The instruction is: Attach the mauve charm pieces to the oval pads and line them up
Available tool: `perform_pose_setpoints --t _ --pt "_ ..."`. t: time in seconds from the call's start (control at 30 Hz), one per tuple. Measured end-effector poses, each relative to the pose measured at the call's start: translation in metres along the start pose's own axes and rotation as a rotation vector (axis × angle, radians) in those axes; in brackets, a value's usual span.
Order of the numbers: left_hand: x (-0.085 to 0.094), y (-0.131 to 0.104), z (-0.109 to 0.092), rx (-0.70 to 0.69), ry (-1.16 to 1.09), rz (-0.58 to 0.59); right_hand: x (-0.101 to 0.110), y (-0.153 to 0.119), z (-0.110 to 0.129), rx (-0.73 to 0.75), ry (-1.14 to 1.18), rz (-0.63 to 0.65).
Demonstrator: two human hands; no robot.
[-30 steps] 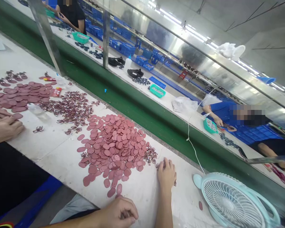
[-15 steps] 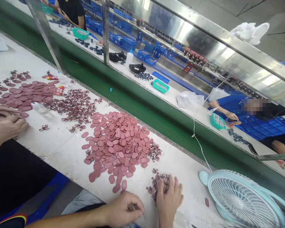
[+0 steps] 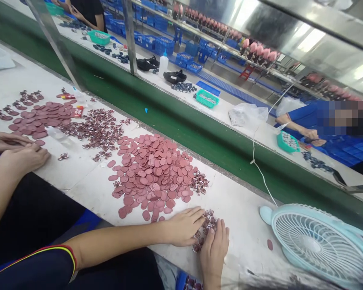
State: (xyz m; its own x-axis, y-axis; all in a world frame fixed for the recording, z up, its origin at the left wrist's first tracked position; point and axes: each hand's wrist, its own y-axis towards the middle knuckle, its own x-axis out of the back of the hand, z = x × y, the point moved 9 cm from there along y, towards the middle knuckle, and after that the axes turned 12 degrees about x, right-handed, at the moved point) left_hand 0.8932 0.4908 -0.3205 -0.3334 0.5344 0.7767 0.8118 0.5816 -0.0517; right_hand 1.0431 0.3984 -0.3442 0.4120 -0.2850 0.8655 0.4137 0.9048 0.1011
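Observation:
A small heap of dark red-brown and white figurine-like pieces [image 3: 209,219] lies on the white table between my two hands. My left hand [image 3: 184,226] rests flat on the heap's left side, fingers stretched out. Against its right side, my right hand [image 3: 215,245] has its fingers extended upward with the thumb apart. Neither hand grips anything that I can see, though the palms are hidden. Behind my left hand spreads a large pile of flat pinkish-red oval discs [image 3: 154,165]. More small pieces [image 3: 200,183] sit at that pile's right edge.
A light blue fan [image 3: 317,241] stands at right, with a lone oval disc [image 3: 270,244] beside it. A co-worker's hands [image 3: 27,155] are at left, near a bottle [image 3: 59,137] and more discs [image 3: 45,117]. A green belt [image 3: 169,125] runs behind the table.
My left hand has moved right and forward from the table's front edge onto the heap, its curled fingers straightening. My right hand stays at the heap's right side. The view has shifted slightly.

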Motion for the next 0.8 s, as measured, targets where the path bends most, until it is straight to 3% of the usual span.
perform_pose_setpoints --t 0.13,0.23,0.37,0.43,0.57,0.73,0.8 --pt "-0.001 -0.009 -0.001 -0.018 0.002 0.007 -0.012 -0.007 0.017 0.024 -0.014 0.016" --pt "0.004 0.004 -0.001 -0.016 0.004 -0.002 -0.018 0.008 0.027 0.039 -0.021 0.033" --pt "0.013 0.025 0.000 -0.041 0.018 -0.004 -0.010 0.033 0.026 0.055 -0.011 0.049" --pt "0.018 0.024 0.001 -0.061 0.024 -0.005 -0.001 0.031 0.023 0.057 0.000 0.021" --pt "0.020 -0.005 -0.001 -0.087 0.035 0.006 0.009 -0.009 0.022 0.033 0.024 -0.062" --pt "0.012 -0.049 -0.007 -0.105 0.054 0.043 -0.017 -0.065 0.043 0.091 0.133 0.045" --pt "0.019 -0.065 -0.010 -0.133 0.064 0.020 -0.015 -0.080 0.048 0.089 0.230 0.000"
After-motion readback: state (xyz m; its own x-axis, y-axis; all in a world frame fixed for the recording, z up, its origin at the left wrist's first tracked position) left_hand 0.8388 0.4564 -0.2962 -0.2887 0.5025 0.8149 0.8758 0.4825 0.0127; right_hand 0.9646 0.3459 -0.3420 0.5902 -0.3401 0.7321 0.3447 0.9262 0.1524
